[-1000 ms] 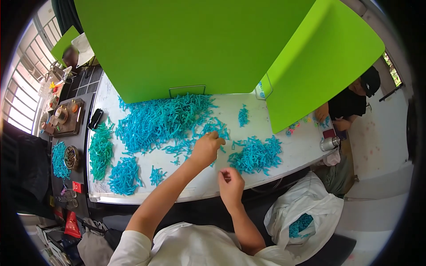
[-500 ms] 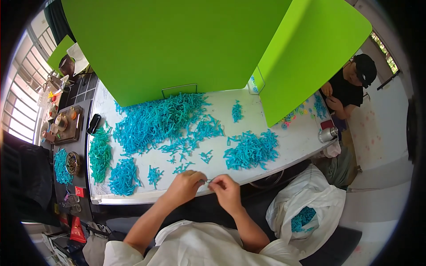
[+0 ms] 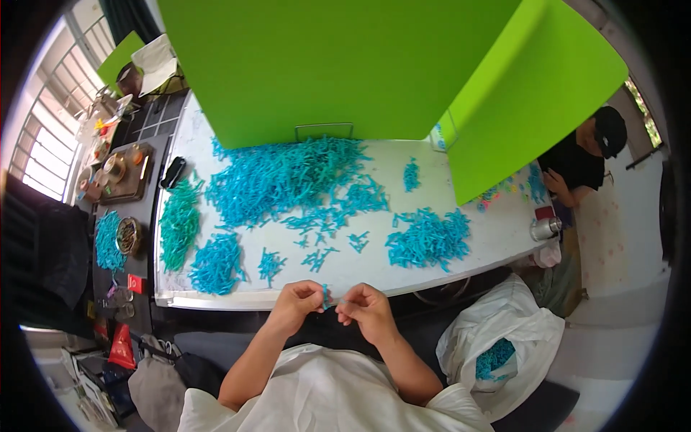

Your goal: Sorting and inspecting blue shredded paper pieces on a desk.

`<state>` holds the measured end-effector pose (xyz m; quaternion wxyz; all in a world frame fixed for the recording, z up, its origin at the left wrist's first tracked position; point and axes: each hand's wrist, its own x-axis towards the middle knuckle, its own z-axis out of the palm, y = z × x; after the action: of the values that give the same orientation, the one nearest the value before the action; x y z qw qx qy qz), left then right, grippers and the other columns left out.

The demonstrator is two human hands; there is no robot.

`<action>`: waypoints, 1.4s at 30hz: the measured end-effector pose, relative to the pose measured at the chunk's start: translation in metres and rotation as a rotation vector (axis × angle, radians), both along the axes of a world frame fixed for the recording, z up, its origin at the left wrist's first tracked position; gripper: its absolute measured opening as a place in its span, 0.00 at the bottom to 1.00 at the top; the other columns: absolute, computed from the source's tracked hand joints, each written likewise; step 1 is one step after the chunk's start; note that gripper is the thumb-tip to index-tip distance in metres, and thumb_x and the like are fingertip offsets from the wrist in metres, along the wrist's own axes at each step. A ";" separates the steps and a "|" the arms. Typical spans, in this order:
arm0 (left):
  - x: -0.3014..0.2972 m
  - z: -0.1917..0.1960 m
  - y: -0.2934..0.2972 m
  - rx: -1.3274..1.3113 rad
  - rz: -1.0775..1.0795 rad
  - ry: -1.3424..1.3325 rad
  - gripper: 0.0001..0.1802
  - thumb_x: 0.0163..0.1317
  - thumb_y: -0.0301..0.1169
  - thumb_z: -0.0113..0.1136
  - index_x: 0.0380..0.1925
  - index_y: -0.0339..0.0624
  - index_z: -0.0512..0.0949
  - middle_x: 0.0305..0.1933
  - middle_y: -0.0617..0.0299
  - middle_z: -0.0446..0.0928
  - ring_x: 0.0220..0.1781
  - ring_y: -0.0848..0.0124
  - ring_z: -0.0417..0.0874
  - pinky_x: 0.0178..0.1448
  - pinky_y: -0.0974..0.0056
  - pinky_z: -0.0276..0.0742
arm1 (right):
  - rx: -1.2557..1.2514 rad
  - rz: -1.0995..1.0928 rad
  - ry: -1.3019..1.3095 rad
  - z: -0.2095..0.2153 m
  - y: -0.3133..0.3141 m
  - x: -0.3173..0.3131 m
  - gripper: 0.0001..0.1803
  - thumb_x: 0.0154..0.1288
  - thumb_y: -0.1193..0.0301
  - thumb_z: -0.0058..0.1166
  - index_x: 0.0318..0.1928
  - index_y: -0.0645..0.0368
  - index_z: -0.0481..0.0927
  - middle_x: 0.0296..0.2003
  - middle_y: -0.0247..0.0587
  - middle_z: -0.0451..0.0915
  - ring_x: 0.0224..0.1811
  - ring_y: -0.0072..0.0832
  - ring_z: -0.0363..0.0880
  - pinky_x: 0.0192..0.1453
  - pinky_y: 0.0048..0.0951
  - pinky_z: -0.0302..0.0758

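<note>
At the table's near edge my left hand (image 3: pixel 296 304) is closed in a pinch on a small blue plastic piece (image 3: pixel 325 296), which stands upright from the fingertips. Just to its right, my right hand (image 3: pixel 368 312) has its thumb and fingers drawn together. Whether anything tiny is between them is too small to see. Beyond my hands lie small loose groups of the same blue pieces (image 3: pixel 317 259). A large blue heap (image 3: pixel 281 183) is at the back, with another heap (image 3: pixel 428 239) to the right.
Green panels (image 3: pixel 324 65) on wire stands rise along the far side of the white table (image 3: pixel 497 234). A green heap (image 3: pixel 180 223) lies at its left. To my right is a white sack (image 3: pixel 529 324) of blue pieces. Another person (image 3: pixel 579 162) sits beyond the right panel.
My hands have drawn slightly apart, and the blue piece now shows upright in my left fingers. The view has shifted, so the table appears higher and further right.
</note>
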<state>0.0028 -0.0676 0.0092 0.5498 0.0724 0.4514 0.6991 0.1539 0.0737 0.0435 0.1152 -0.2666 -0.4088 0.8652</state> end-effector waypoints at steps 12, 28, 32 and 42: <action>0.005 0.015 0.007 -0.016 -0.046 0.046 0.08 0.70 0.32 0.66 0.40 0.37 0.83 0.39 0.62 0.85 0.39 0.74 0.83 0.44 0.68 0.80 | 0.046 0.026 -0.059 0.003 -0.004 -0.005 0.05 0.68 0.76 0.64 0.40 0.62 0.81 0.32 0.44 0.86 0.26 0.25 0.85 0.31 0.24 0.83; 0.028 0.010 0.010 -0.297 0.079 0.650 0.04 0.65 0.21 0.68 0.31 0.33 0.81 0.29 0.63 0.84 0.29 0.79 0.81 0.34 0.71 0.78 | 0.135 0.109 -0.172 -0.009 -0.007 -0.008 0.07 0.65 0.77 0.65 0.34 0.60 0.78 0.27 0.42 0.85 0.22 0.20 0.79 0.25 0.20 0.73; 0.030 0.020 0.009 -0.315 0.068 0.665 0.05 0.64 0.21 0.68 0.31 0.33 0.81 0.27 0.63 0.83 0.29 0.80 0.80 0.33 0.72 0.76 | -0.163 0.151 -0.087 -0.032 0.003 -0.002 0.07 0.65 0.77 0.65 0.34 0.59 0.78 0.27 0.41 0.84 0.23 0.21 0.79 0.26 0.21 0.73; 0.033 0.008 0.024 -0.347 0.149 0.654 0.03 0.65 0.22 0.67 0.33 0.32 0.82 0.29 0.63 0.82 0.30 0.78 0.80 0.35 0.70 0.77 | 0.287 -0.061 -0.069 -0.025 -0.009 -0.012 0.12 0.73 0.68 0.61 0.45 0.66 0.80 0.45 0.42 0.84 0.44 0.24 0.84 0.49 0.29 0.84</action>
<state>0.0360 -0.0437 0.0169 0.3281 0.1647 0.7188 0.5903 0.1417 0.0652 0.0188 0.1641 -0.2891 -0.5236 0.7845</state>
